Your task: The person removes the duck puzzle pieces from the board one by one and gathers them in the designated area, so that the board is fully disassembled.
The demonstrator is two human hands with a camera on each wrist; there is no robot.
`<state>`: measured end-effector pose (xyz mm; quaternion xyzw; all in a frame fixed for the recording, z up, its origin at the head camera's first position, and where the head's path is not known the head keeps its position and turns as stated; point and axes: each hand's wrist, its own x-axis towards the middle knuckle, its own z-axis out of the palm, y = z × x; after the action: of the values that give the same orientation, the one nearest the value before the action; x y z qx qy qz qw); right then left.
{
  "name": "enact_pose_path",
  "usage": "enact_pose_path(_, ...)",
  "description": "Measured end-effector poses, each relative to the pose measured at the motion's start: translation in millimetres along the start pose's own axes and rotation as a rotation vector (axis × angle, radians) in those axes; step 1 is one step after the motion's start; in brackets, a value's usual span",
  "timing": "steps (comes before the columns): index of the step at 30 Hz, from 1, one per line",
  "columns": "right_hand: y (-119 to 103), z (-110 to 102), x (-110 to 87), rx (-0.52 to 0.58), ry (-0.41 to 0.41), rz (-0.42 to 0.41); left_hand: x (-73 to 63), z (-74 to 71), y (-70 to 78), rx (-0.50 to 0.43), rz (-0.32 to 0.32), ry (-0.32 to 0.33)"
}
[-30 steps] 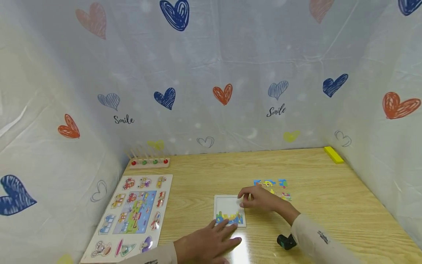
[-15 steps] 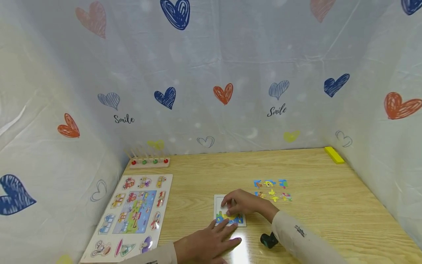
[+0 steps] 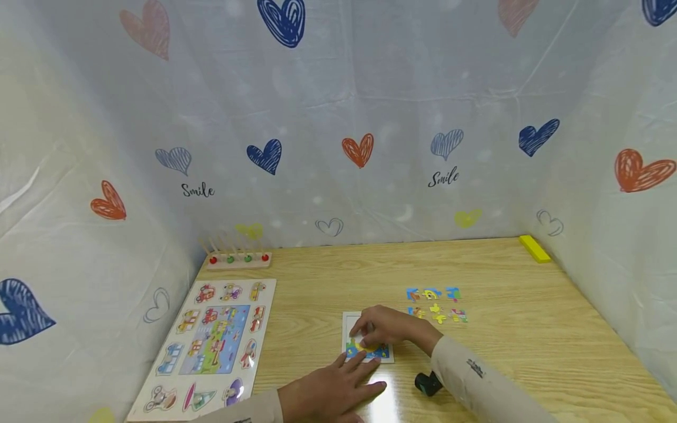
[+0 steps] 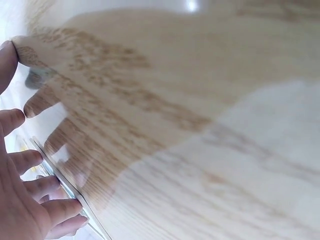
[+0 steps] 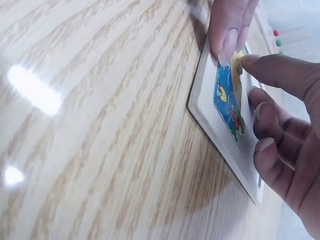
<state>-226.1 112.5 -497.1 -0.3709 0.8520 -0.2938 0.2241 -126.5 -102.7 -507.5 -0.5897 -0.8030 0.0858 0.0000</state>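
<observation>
Your left hand (image 3: 334,389) lies back upward, fingers fanned apart. Your right hand (image 3: 388,326) is just ahead of it — fingers bent, tips pointing leftward and down — your right forearm (image 3: 476,376) slanting back; whether it pinches anything is hidden.

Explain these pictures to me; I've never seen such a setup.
There is no machine: a person works with two bare hands. The wide picture comes from a camera worn on the head, the two close ones from cameras worn on the wrists. On the table lie a white tray with a partly built puzzle, loose pieces to its right, a picture board on the left, a bead rack behind that and a yellow block at far right. The left hand, fingers spread, rests on the tray's near edge. The right hand touches the puzzle; whether it pinches a piece is unclear.
</observation>
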Motion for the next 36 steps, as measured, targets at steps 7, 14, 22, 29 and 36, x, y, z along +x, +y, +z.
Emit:
enact_pose_path(7, 0.2, 1.4, -0.5, -0.008, 0.012, -0.009, -0.6, 2.2, 0.8, 0.007, -0.001, 0.009)
enact_pose_path(14, -1.1, 1.3, 0.6, -0.003, -0.001, -0.012, -1.2, 0.9, 0.7, 0.009, 0.004, 0.008)
enact_pose_path(22, 2.3, 5.3, 3.6, -0.008, -0.014, -0.038, -1.7, 0.5, 1.5, -0.004, 0.003, 0.03)
enact_pose_path(29, 3.3, 7.1, 7.2, -0.029, -0.024, -0.018, -2.2, 1.2, 2.9, 0.028, -0.007, 0.048)
enact_pose_path(36, -1.2, 5.8, 8.2, -0.025, -0.03, 0.0, -2.9, 1.0, 2.9, 0.026, -0.015, 0.052)
